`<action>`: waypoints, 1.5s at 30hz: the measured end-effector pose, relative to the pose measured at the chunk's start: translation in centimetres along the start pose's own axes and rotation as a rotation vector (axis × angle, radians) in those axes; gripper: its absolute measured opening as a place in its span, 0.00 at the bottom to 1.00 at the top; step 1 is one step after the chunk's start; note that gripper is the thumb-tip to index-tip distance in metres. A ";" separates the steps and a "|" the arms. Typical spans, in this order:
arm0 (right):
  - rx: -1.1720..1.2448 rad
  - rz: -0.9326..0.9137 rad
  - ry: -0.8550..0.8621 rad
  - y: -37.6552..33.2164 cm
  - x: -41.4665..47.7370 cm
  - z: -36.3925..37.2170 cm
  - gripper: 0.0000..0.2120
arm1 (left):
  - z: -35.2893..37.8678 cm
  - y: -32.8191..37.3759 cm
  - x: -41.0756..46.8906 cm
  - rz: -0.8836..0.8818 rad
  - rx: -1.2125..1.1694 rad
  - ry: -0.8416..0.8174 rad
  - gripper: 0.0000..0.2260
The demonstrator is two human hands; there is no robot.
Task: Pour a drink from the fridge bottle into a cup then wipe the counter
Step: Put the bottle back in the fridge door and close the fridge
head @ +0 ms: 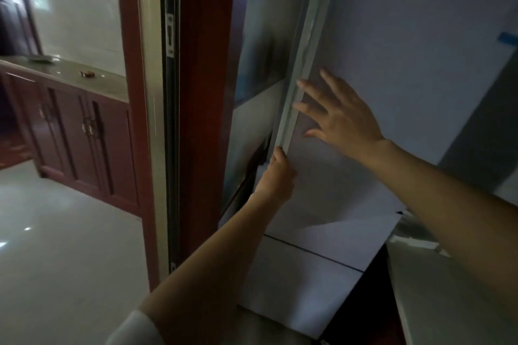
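Left hand: the left hand [276, 176] is being held curled at the lower end of the fridge door's pale edge strip [301, 64], fingers wrapped around that edge; the fingertips are being hidden behind it.
Left arm: the bare forearm is being reached up from the bottom edge of the view, with a white sleeve [134, 329] being shown at the elbow end.
Right hand: the right hand [340, 116] is being held flat and spread, fingers splayed, palm toward the face of the fridge door [392, 50]; nothing is being gripped. Whether the palm is being pressed on the door or held just off it cannot be told.
Right arm: the bare forearm is being stretched in from the right edge of the view, and is being cut off there.
Fridge: the grey door is being shown near its left edge; a dark seam is being seen lower down, and a narrow gap beside the strip. The interior is being hidden.
Bottle and cup: neither is being shown.
Door frame: a red-brown wooden frame [201, 92] is being shown just left of the fridge.
Cabinet: a dark wooden cabinet [84, 131] is being seen through the doorway, small objects on its top too blurred to be made out.
Floor: pale glossy tiles [70, 246] are being shown at the lower left.
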State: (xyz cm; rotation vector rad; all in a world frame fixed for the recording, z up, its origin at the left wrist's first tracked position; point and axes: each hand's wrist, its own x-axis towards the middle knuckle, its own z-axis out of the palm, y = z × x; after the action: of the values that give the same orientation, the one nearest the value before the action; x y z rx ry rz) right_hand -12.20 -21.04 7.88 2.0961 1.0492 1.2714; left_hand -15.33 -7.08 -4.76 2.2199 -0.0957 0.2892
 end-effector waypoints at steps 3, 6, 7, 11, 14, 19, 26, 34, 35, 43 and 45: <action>-0.022 0.011 0.012 0.3 2.5 3.2 0.32 | 0.0 -1.7 2.8 -0.021 0.091 0.064 0.19; 0.019 0.033 0.041 1.0 4.7 8.0 0.34 | -0.1 -3.1 6.9 -0.059 0.145 0.076 0.17; 0.027 0.029 0.057 1.4 5.5 9.6 0.34 | -0.3 -3.3 8.3 -0.078 0.147 0.077 0.17; 0.080 0.050 0.053 3.0 8.1 14.0 0.35 | 0.6 -4.4 13.5 -0.184 0.069 0.134 0.17; 0.096 0.043 0.047 4.0 9.4 17.1 0.36 | 2.8 -5.5 16.1 -0.149 -0.056 0.187 0.24; 0.079 0.041 0.019 5.5 10.9 20.8 0.35 | 6.0 -5.7 20.5 -0.196 -0.175 0.227 0.52; -0.021 0.079 -0.073 6.8 12.3 25.7 0.28 | 6.9 -8.1 27.1 -0.094 -0.071 0.209 0.48; -0.055 0.077 -0.075 7.3 12.3 27.7 0.27 | 6.4 -8.7 29.9 -0.056 -0.050 0.124 0.49; -0.065 0.082 -0.081 7.2 12.4 27.7 0.27 | 6.3 -8.7 29.8 -0.054 -0.038 0.116 0.49; 0.023 0.143 -0.184 5.7 11.7 25.2 0.21 | 5.5 -8.9 28.1 -0.080 0.107 0.056 0.41; 0.130 0.183 -0.218 4.8 9.6 24.2 0.25 | 4.5 -8.9 26.9 -0.126 0.443 -0.123 0.42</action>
State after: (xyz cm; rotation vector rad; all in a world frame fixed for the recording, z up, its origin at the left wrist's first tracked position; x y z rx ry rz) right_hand 13.71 -16.33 5.31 2.4130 0.8819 1.0493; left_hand 13.02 -4.20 -7.83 2.6698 0.0477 0.1087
